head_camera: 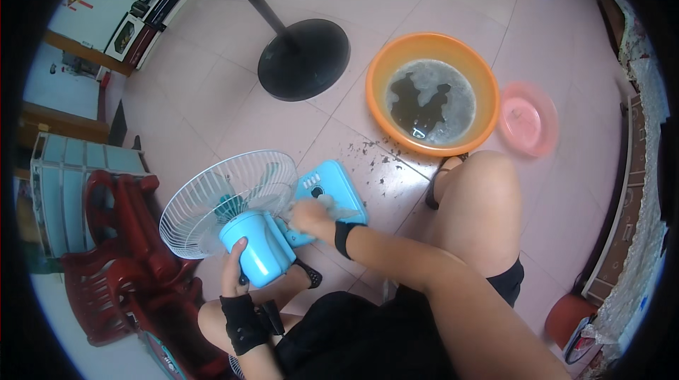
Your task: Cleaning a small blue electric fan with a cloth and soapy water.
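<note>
A blue electric fan [261, 250] lies tilted between my legs, its round wire guard [212, 189] towards the left and its blue base [339, 189] with white buttons and a dark knob on the right. My left hand [233, 268] grips the rear of the motor housing. At the neck, between housing and base, my right hand [309, 216] presses a pale, crumpled cloth [337, 207] against the fan. The fingers of that hand are blurred and partly hidden.
An orange basin [376, 115] of murky, foamy water stands ahead, beside a pink basin [549, 120]. Dark debris [379, 157] dots the tiled floor nearby. Farther off is a black fan stand base [305, 60]; red-brown wooden furniture [106, 284] is at left.
</note>
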`<state>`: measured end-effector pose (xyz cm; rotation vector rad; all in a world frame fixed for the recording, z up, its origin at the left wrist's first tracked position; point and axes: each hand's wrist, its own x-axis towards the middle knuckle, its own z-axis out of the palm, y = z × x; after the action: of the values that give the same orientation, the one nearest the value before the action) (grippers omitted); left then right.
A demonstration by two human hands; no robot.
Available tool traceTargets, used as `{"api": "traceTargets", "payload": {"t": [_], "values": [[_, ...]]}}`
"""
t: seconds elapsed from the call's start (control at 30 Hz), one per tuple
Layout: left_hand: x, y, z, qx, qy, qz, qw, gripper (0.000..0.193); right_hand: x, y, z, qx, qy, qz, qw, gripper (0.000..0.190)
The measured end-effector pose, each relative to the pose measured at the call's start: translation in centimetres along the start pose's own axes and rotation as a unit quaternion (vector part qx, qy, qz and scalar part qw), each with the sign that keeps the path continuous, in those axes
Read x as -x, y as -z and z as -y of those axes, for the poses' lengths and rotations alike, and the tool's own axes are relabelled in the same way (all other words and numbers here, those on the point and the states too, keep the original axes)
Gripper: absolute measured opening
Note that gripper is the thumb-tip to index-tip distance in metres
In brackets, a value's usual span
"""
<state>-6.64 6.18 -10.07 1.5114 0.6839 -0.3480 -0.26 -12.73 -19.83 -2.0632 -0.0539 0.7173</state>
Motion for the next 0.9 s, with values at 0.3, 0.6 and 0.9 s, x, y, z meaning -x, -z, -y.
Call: {"api": "traceTargets", "payload": {"t": [0.3, 0.6, 0.9], "values": [[1.3, -0.4, 0.2, 0.02, -0.014, -0.025, 0.999, 0.062, -2.6, -1.4, -1.0, -0.039, -0.036, 0.059, 0.997, 0.026], [2.1, -3.6, 0.8, -0.051, -0.06, 0.026, 0.997, 0.055, -2.0, -3.6, -2.9, -0.201, -0.033, -0.045, 0.978, 0.04], [0.3, -0.2, 1.9, 0.084, 0.04, 0.102, 0.99, 0.071, 2.8, 1.3, 0.1, -0.081, -0.022, -0.187, 0.979, 0.022]]}}
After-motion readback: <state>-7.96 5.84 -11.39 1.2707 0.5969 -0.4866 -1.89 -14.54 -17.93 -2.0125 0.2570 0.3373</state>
